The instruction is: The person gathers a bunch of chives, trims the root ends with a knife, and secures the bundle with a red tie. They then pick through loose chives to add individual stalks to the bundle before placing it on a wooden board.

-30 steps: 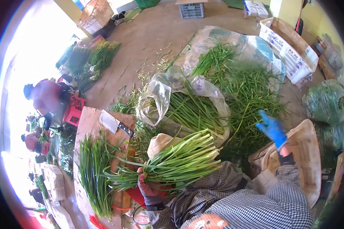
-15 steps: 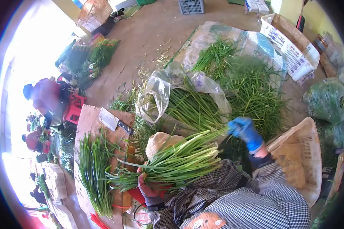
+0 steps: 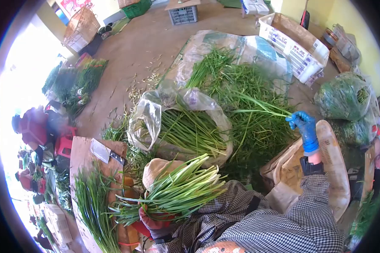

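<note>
My left hand [image 3: 153,219], in a dark reddish glove, is closed round the leaf end of a large bunch of green stalks [image 3: 183,185], whose pale ends point right toward my sleeve. Out to the right, my right hand [image 3: 303,123] in a blue glove pinches the pale ends of a few long green stalks [image 3: 261,109], which stretch left over a loose green pile [image 3: 261,130]. Between the hands and farther forward lies an open clear plastic bag [image 3: 145,122] full of stalks.
A board [image 3: 81,158] at left carries a cleaver [image 3: 107,152] and more stalks [image 3: 93,202]. An open basket [image 3: 340,177] stands at right, a white crate [image 3: 291,46] farther back. Several people sit at far left; a red stool [image 3: 64,143] is near one.
My right hand has moved right and away from the bunch, now with a few stalks in its fingers. The whole view has shifted, with the surroundings displaced to the left.
</note>
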